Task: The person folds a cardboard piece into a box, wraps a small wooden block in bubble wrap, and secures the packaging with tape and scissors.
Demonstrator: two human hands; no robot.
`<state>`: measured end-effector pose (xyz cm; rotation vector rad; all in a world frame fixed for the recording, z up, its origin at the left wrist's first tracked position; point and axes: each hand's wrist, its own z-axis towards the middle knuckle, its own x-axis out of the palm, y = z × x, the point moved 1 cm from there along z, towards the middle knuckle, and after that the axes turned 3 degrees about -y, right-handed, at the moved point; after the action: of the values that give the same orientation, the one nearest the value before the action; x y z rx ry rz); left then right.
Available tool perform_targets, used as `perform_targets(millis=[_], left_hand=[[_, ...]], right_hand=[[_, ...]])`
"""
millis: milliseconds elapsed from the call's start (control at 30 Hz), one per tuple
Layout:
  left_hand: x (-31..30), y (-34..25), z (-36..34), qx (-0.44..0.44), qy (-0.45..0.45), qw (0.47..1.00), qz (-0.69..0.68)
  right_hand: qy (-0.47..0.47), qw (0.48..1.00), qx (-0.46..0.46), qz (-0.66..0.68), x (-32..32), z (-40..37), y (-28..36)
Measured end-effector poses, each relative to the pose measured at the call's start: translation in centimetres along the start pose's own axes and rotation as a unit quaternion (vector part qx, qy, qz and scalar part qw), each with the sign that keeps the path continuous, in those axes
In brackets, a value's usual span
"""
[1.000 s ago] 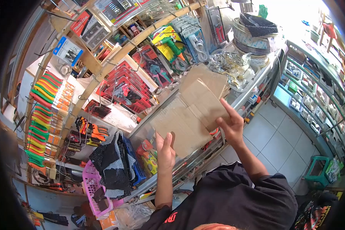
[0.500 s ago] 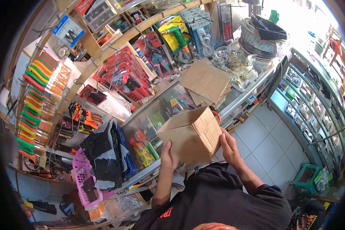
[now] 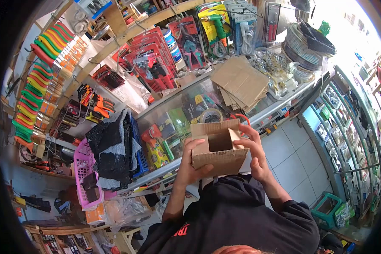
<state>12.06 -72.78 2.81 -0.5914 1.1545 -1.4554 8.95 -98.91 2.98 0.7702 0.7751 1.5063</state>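
**Box (image 3: pixel 218 154) held between both hands, near the chest**

Cardboard stack (image 3: pixel 241 82) lies flat on the glass tabletop (image 3: pixel 279 103) beyond. A tape roll (image 3: pixel 211 115) shows just past the box, and a pink basket (image 3: pixel 82 169) sits at left. The box is brown, corrugated and open-topped. The left hand (image 3: pixel 190 167) grip clasps its left wall, the right hand (image 3: pixel 256 152) its right flap. Packaged tools (image 3: pixel 152 59) hang behind; the floor (image 3: pixel 292 156) is tiled.

Flat cardboard stack (image 3: pixel 240 82) on the glass counter (image 3: pixel 270 111) — pink basket (image 3: pixel 78 169) and green stool (image 3: pixel 324 207) well apart.
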Motion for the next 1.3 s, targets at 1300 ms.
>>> perform_targets(millis=[1300], left_hand=[[-4.5, 2.9, -7.7, 0.01, -0.071, 0.997, -0.019]], right_hand=[[0.205, 0.958, 0.152, -0.135, 7.5, 1.0, -2.0]])
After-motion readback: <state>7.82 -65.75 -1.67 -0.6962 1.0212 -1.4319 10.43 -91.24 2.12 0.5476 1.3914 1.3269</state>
